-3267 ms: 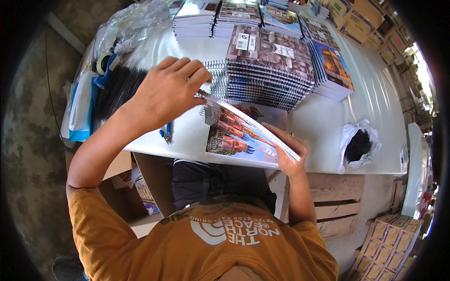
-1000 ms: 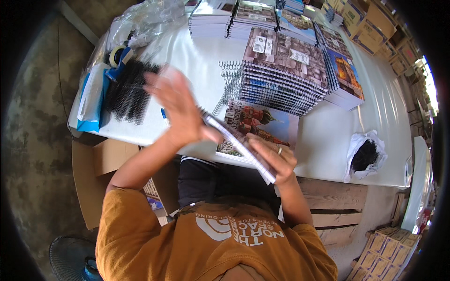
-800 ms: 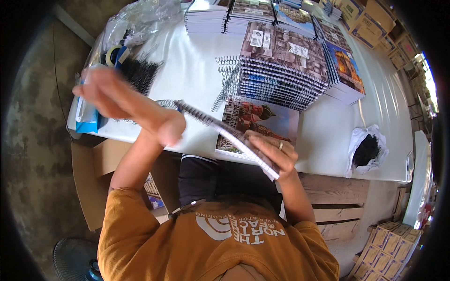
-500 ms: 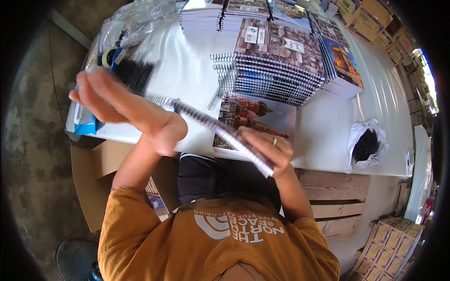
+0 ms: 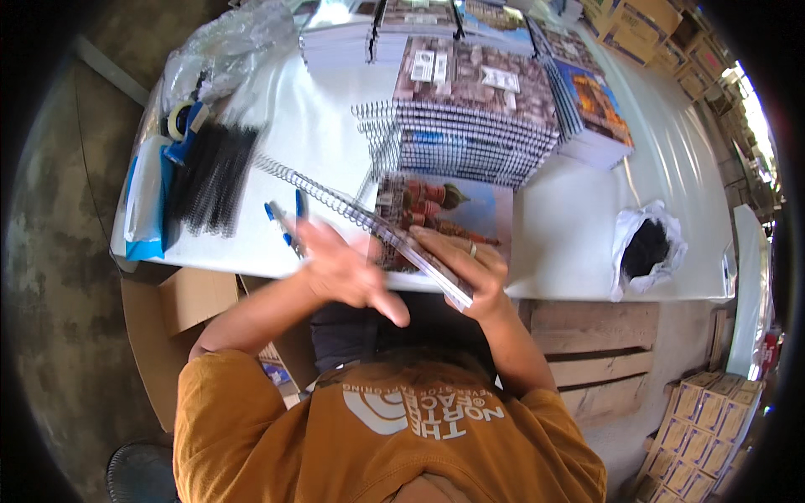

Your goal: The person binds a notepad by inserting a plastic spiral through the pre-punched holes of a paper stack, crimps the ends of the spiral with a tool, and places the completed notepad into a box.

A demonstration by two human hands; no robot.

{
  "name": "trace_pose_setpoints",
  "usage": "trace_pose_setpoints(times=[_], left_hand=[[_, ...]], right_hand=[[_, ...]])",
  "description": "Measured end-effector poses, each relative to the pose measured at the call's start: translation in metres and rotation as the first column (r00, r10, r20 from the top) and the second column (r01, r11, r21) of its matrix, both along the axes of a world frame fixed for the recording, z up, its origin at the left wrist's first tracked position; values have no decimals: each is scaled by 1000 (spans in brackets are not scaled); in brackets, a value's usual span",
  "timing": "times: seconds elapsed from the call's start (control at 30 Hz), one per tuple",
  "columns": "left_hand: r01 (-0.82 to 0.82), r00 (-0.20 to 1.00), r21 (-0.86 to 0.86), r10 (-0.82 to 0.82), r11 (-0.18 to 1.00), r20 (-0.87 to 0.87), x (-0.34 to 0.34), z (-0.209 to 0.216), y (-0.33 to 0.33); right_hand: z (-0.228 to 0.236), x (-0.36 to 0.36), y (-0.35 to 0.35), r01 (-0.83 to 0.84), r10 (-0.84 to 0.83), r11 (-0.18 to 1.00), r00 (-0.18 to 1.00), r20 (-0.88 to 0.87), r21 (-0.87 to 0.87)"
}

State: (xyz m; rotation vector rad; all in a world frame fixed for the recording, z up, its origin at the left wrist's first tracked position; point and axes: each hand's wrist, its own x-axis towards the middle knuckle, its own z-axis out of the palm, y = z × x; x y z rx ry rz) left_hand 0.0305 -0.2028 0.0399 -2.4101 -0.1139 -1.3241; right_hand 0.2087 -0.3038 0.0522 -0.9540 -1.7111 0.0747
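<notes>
My right hand (image 5: 476, 272) is closed on a spiral notebook (image 5: 438, 277), held tilted on edge above the table's front side. A long black spiral coil (image 5: 323, 195) runs along its edge and sticks out well past it to the upper left. Beside the coil, my left hand (image 5: 345, 272) is open with its fingers spread, slightly blurred, holding nothing. A blue-handled tool (image 5: 298, 204), partly hidden by that hand, lies on the table. Under the held notebook is another with a cathedral cover (image 5: 482, 210). Behind it rises a stack of spiral notebooks (image 5: 478, 138), loose coil ends jutting out leftward.
To the left lie a bundle of black coils (image 5: 210, 180), a blue tape dispenser (image 5: 193, 134), a blue-and-white packet (image 5: 147, 205) and clear plastic (image 5: 239, 50). More notebooks (image 5: 595, 101) stand behind. A white bag (image 5: 620, 251) sits right. An open carton (image 5: 151, 344) is below the table's left.
My left hand has swung down and right from the coil's far end toward the held notebook, uncovering the blue-handled tool. My right hand keeps its grip, and the view has shifted slightly.
</notes>
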Motion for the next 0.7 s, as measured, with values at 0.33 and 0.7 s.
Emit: trace_pose_setpoints(times=[0.33,0.7], left_hand=[[40,995,-279,-12,960,100,18,63,2],[-4,980,-150,34,989,195,30,38,11]], right_hand=[[0,-6,-2,-235,44,921,856,-514,-312],[-2,-4,0,-94,70,988,980,-189,-123]])
